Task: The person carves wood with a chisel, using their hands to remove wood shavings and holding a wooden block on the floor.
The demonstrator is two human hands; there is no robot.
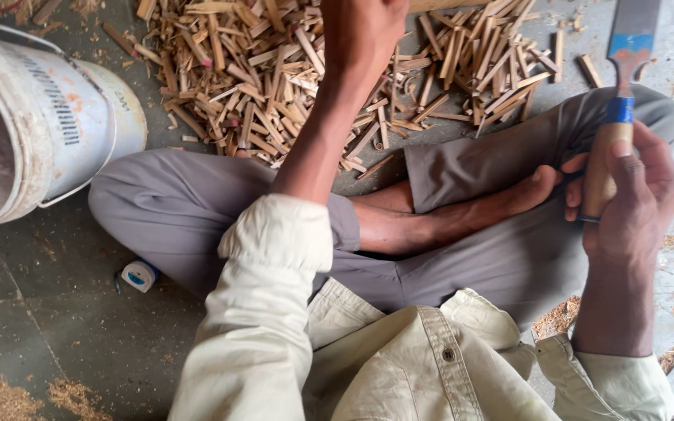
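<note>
One white bucket [48,117] lies tipped on the floor [79,335] at 9 o'clock, with a dark printed label block and an orange smudge on its wall. One small round white-and-blue container [139,275] sits at 7 o'clock, beside the knee. Many split wood sticks [274,70] form a pile at 12 o'clock. Left hand [360,31] reaches into the pile; its grip state cannot be told. Right hand [629,199], at 3 o'clock, is clamped around one blade tool [618,109] with a wooden handle and blue band.
</note>
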